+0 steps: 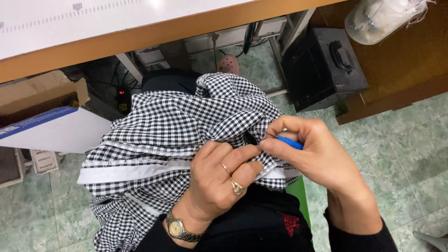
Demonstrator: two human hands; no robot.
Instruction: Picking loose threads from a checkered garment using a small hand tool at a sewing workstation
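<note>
The black-and-white checked garment [163, 135] lies bunched across the person's lap, below the edge of the worktop [140, 32]. The left hand [219, 179] is clenched on a fold of the cloth near its white-trimmed hem [130, 170], thumb and forefinger pinching the edge taut. The right hand [312, 154] grips a small blue-handled tool [290, 142], probably a seam ripper, though its metal tip is too fine to make out; that tip sits right at the pinched seam, touching the fabric between the two hands.

The step in hand looks like picking stitches out of the seam. A next move would call for a steady, shallow push of the tip along the stitch line, with the left hand keeping the cloth tight so that the point catches thread and not the weave or a fingertip.

Room is close at the seam: the two hands nearly touch. Around them there is more space, with tiled floor [401, 140] open to the right, a black case [322, 65] well apart beyond, and a cardboard box [37, 93] to the left.
</note>
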